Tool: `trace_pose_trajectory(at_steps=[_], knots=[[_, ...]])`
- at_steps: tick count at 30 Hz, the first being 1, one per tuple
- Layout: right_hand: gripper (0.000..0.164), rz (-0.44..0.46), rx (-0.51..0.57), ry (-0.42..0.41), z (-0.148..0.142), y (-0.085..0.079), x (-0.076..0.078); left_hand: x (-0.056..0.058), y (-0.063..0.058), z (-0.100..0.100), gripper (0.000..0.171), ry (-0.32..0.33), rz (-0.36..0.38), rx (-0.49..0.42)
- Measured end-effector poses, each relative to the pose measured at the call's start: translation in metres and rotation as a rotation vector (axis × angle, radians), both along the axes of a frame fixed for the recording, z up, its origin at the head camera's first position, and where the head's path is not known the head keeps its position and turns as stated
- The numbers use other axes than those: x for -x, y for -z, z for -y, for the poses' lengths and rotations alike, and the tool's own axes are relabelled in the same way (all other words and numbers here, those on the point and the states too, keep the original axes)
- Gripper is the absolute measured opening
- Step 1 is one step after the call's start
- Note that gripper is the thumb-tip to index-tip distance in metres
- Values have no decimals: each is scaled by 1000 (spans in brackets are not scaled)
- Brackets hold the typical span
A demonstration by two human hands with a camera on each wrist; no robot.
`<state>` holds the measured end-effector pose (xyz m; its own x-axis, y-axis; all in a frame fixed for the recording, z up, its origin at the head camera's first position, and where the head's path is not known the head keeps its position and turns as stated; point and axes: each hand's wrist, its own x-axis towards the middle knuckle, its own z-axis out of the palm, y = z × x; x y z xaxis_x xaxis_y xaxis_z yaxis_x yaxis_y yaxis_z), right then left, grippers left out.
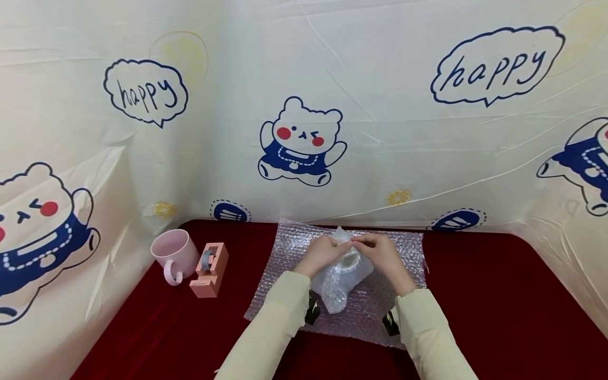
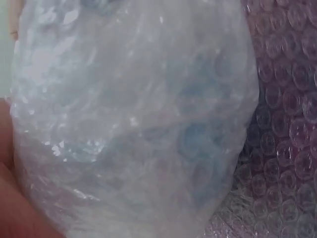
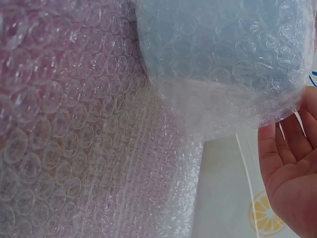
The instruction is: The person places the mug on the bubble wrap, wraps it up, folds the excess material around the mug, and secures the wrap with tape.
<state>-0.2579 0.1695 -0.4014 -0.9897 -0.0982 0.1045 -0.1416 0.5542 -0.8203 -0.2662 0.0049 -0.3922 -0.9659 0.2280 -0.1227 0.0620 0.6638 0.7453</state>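
Observation:
A bundle in clear bubble wrap point(image 1: 339, 287) lies on a spread bubble wrap sheet point(image 1: 380, 311). Something pale blue shows through the wrapping point(image 3: 223, 44) in the right wrist view, but its kind is hidden. A round, rim-like edge is visible near the top. My left hand point(image 1: 324, 254) pinches the far edge of the wrapping from the left. From the right, my right hand point(image 1: 383, 257) pinches the same edge between thumb and fingers, close to the left fingertips. Only part of the left hand point(image 2: 20, 208) appears in the left wrist view, against the bundle's side.
A pink mug point(image 1: 178, 253) stands at the left on the dark red tablecloth point(image 1: 190, 338). Beside it is a pink tape dispenser point(image 1: 209, 272) with a roll of tape. A printed curtain point(image 1: 389, 148) closes off the back and sides.

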Motion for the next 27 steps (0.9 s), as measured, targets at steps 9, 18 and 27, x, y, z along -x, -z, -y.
trace_pose_trajectory(at_steps=[9,18,27], knots=[[22,14,-11,12,2,-4,0,0,-6,14,54,72,-22,75],[23,20,-39,32,-1,-4,0,2,-21,33,34,287,-75,156],[21,12,-31,35,0,-2,-1,-2,-13,33,36,263,-72,12]])
